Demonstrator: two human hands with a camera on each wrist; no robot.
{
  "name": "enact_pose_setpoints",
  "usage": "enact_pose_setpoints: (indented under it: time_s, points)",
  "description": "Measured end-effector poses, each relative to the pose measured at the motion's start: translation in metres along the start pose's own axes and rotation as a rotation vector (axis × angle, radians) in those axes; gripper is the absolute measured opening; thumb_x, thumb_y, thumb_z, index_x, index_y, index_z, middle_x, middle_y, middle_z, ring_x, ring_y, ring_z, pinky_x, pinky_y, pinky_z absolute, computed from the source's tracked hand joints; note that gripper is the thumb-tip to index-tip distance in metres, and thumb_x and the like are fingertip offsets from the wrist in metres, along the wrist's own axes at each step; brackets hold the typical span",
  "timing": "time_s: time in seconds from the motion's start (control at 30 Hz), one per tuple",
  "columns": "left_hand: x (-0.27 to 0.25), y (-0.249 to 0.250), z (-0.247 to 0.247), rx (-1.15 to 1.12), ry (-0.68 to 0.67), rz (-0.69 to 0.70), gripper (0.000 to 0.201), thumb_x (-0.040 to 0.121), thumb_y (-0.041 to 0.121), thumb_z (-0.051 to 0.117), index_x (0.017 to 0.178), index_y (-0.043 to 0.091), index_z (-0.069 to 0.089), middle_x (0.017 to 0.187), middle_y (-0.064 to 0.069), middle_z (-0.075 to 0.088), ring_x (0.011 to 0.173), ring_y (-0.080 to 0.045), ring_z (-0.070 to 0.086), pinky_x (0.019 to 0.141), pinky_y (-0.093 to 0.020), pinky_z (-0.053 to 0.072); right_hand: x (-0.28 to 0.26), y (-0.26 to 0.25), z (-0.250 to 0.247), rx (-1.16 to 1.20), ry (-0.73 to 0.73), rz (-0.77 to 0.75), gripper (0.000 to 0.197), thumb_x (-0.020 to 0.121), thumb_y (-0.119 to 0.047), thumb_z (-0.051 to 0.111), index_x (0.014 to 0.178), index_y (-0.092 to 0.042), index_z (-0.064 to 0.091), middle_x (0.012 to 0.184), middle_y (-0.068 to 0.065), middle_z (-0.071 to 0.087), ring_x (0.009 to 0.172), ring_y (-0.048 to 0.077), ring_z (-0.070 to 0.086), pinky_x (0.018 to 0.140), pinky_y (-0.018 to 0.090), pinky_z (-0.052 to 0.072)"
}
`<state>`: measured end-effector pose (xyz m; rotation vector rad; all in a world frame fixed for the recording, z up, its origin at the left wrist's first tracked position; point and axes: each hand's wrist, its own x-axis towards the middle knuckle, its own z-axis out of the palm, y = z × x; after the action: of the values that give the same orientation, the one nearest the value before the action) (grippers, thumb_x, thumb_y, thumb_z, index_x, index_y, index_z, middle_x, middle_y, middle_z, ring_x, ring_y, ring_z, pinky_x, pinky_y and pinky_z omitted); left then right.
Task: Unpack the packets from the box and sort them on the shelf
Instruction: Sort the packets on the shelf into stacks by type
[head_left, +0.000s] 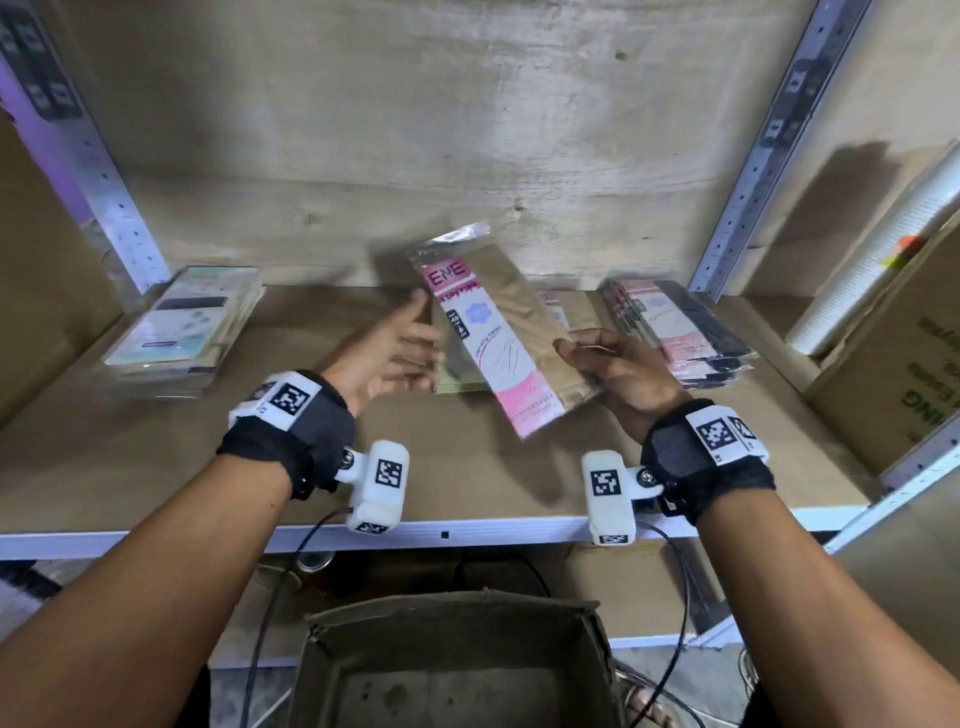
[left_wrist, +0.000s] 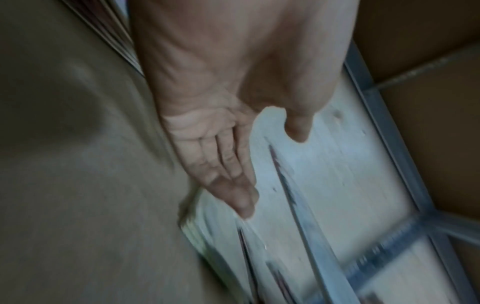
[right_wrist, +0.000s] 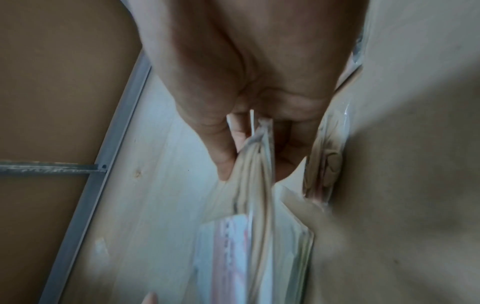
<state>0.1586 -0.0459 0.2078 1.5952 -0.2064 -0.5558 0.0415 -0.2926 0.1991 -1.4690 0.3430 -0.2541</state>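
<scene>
My right hand (head_left: 576, 353) pinches a clear packet (head_left: 498, 332) with a pink label and beige contents by its right edge, tilted above the shelf (head_left: 208, 467). The right wrist view shows the thumb (right_wrist: 223, 164) pressed on that packet (right_wrist: 259, 205). My left hand (head_left: 415, 338) is open beside the packet's left edge, fingers straight; whether it touches is unclear. It holds nothing in the left wrist view (left_wrist: 262, 170). Under the held packet lies a stack of beige packets (head_left: 457, 387). The open cardboard box (head_left: 452, 623) sits below the shelf's front edge.
A stack of teal-and-white packets (head_left: 182, 327) lies at the shelf's left, a pink-and-black stack (head_left: 675, 327) at its right. Perforated metal posts (head_left: 753, 171) frame the bay. A printed carton (head_left: 893, 374) and a white sleeve of cups (head_left: 872, 260) stand on the right.
</scene>
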Motion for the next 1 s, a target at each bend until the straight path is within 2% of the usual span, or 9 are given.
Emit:
enact_pose_setpoints:
  time_s: [0.1, 0.17, 0.27, 0.33, 0.4, 0.47, 0.57, 0.77, 1.0]
  points:
    - [-0.003, -0.004, 0.038, 0.091, -0.176, 0.037, 0.05, 0.084, 0.049, 0.071, 0.112, 0.009, 0.067, 0.099, -0.014, 0.075, 0.084, -0.027, 0.074, 0.07, -0.029, 0.06, 0.009, 0.0, 0.001, 0.026, 0.107, 0.019, 0.007, 0.083, -0.009, 0.076, 0.082, -0.011, 0.07, 0.088, 0.016, 0.069, 0.084, 0.029, 0.062, 0.087, 0.048, 0.049]
    - [-0.001, -0.005, 0.058, 0.07, -0.226, 0.088, 0.036, 0.085, 0.029, 0.075, 0.114, 0.009, 0.067, 0.1, -0.012, 0.075, 0.081, -0.023, 0.074, 0.072, -0.028, 0.06, 0.016, 0.002, 0.0, 0.02, 0.167, 0.025, 0.009, 0.084, -0.012, 0.076, 0.079, -0.012, 0.068, 0.086, 0.014, 0.069, 0.085, 0.031, 0.064, 0.085, 0.049, 0.054]
    - [0.009, -0.003, 0.075, 0.017, -0.154, 0.143, 0.032, 0.084, 0.008, 0.075, 0.114, 0.004, 0.067, 0.102, -0.011, 0.075, 0.075, -0.014, 0.073, 0.07, -0.024, 0.06, 0.022, 0.0, -0.004, -0.054, 0.239, 0.046, 0.009, 0.083, -0.019, 0.077, 0.085, -0.013, 0.072, 0.099, 0.014, 0.073, 0.097, 0.036, 0.07, 0.087, 0.051, 0.057]
    - [0.016, -0.002, 0.084, -0.002, -0.104, 0.16, 0.032, 0.083, 0.002, 0.074, 0.114, -0.002, 0.067, 0.103, -0.013, 0.074, 0.073, -0.014, 0.073, 0.067, -0.022, 0.06, 0.026, -0.002, -0.011, -0.091, 0.232, 0.067, 0.011, 0.083, -0.018, 0.076, 0.092, -0.014, 0.073, 0.095, 0.009, 0.076, 0.09, 0.029, 0.072, 0.072, 0.039, 0.061]
    - [0.024, -0.001, 0.092, 0.003, -0.045, 0.173, 0.035, 0.082, 0.0, 0.074, 0.115, -0.006, 0.065, 0.107, -0.017, 0.073, 0.075, -0.016, 0.073, 0.067, -0.022, 0.06, 0.027, -0.005, -0.015, -0.128, 0.183, 0.078, 0.015, 0.083, -0.01, 0.073, 0.097, -0.015, 0.073, 0.09, 0.006, 0.077, 0.085, 0.026, 0.073, 0.07, 0.036, 0.062]
    - [0.032, -0.001, 0.099, 0.013, 0.018, 0.186, 0.038, 0.081, -0.001, 0.074, 0.117, -0.008, 0.064, 0.109, -0.02, 0.071, 0.076, -0.018, 0.072, 0.065, -0.021, 0.06, 0.029, -0.009, -0.019, -0.237, 0.182, 0.062, 0.027, 0.081, -0.008, 0.071, 0.107, -0.013, 0.071, 0.104, 0.012, 0.075, 0.096, 0.031, 0.072, 0.087, 0.046, 0.059]
    - [0.047, 0.002, 0.111, 0.03, 0.083, 0.202, 0.04, 0.079, -0.002, 0.077, 0.116, -0.008, 0.063, 0.106, -0.021, 0.071, 0.072, -0.019, 0.071, 0.061, -0.021, 0.059, 0.029, -0.018, -0.024, -0.441, 0.277, 0.024, 0.057, 0.08, -0.015, 0.076, 0.134, -0.007, 0.058, 0.116, 0.013, 0.07, 0.105, 0.03, 0.068, 0.097, 0.046, 0.053]
    - [0.071, 0.001, 0.13, 0.129, 0.129, 0.187, 0.045, 0.076, 0.0, 0.08, 0.116, -0.009, 0.062, 0.106, -0.019, 0.071, 0.078, -0.024, 0.073, 0.069, -0.03, 0.062, 0.032, -0.02, -0.035, -0.693, 0.469, -0.022, 0.036, 0.078, -0.021, 0.08, 0.112, -0.014, 0.071, 0.113, 0.006, 0.071, 0.108, 0.022, 0.063, 0.087, 0.021, 0.047]
    - [0.083, -0.008, 0.134, 0.211, 0.121, 0.104, 0.036, 0.071, 0.001, 0.084, 0.102, -0.003, 0.067, 0.102, -0.02, 0.073, 0.076, -0.025, 0.075, 0.08, -0.04, 0.061, 0.033, -0.015, -0.037, -0.752, 0.426, 0.09, 0.037, 0.08, -0.015, 0.076, 0.116, -0.009, 0.069, 0.126, 0.014, 0.062, 0.12, 0.028, 0.055, 0.104, 0.034, 0.048]
